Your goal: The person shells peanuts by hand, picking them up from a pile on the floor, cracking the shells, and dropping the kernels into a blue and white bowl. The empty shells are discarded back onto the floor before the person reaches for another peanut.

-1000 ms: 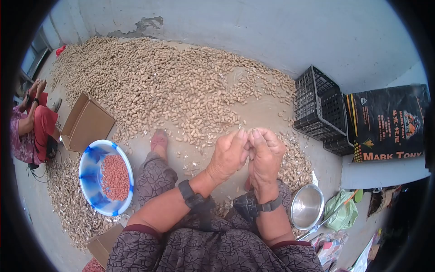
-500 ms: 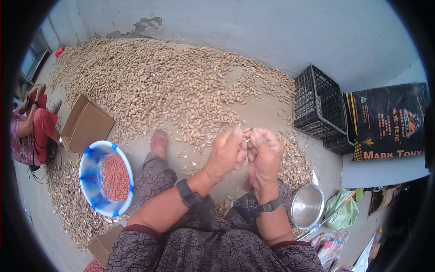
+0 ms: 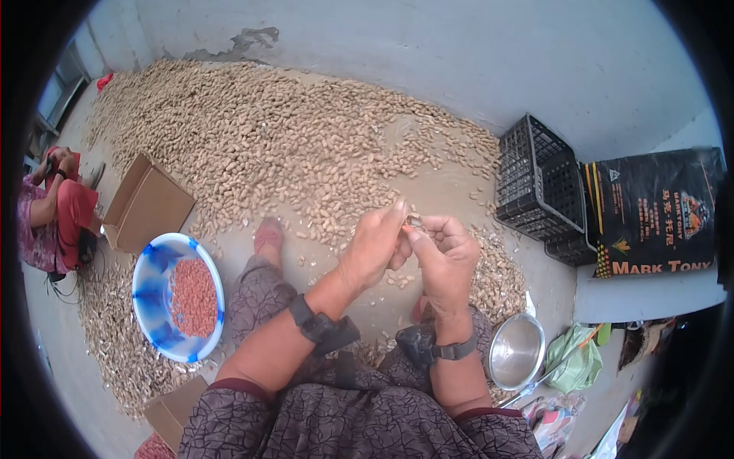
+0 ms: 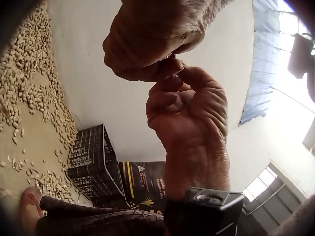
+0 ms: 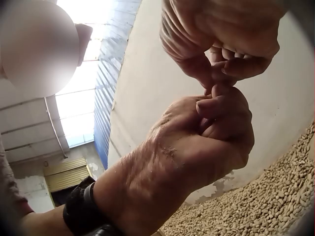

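Observation:
In the head view my left hand (image 3: 373,246) and right hand (image 3: 446,264) meet at the fingertips above the floor, pinching a small peanut (image 3: 414,222) between them. Some brown shell and a reddish spot show there. The left wrist view has my left hand (image 4: 157,42) at the top, its fingers curled, touching the thumb and fingers of my right hand (image 4: 189,115). From the right wrist, my right hand (image 5: 221,34) is above and my left hand (image 5: 182,142) below; their fingers hide most of the peanut.
Unshelled peanuts (image 3: 267,138) spread along the wall. A blue-white basin (image 3: 151,314) of reddish kernels and a cardboard box (image 3: 149,203) stand left. Black crates (image 3: 520,176), a black sack (image 3: 657,214) and a metal bowl (image 3: 516,352) are right. Another person (image 3: 57,214) sits far left.
My right fingers have spread and lifted a little, with the thumb lower against the peanut. The shell and a reddish spot now show between the fingertips. The person at left has moved their hands.

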Demonstrator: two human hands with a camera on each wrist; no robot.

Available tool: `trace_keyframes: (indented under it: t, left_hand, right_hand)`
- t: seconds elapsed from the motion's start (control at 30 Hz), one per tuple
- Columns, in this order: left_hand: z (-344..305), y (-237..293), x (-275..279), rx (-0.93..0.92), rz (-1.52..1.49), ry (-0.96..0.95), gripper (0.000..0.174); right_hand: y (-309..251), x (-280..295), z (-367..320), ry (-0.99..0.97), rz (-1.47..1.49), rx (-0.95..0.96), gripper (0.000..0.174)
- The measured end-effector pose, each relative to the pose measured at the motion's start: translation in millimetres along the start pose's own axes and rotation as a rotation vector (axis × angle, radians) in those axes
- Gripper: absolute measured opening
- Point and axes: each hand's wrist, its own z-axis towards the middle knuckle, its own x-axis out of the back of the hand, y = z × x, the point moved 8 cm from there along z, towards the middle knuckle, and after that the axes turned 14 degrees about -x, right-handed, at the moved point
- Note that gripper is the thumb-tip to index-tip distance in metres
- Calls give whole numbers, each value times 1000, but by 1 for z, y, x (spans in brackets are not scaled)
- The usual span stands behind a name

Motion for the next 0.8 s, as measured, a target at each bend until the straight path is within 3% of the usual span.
trace_keyframes:
  t: [0.2,0.53,0.8]
  left_hand:
    - [-2,5,6,84,25,109,37]
    - [-2,-3,7,107,-10,50,41]
    - [-2,2,14,78,5,83,27]
  right_hand:
    - [7,-6,2,-38,-73,6,7]
    - [6,-4,2,-35,-103,13,1]
    - [13,15,6,85,-123,-109,5]
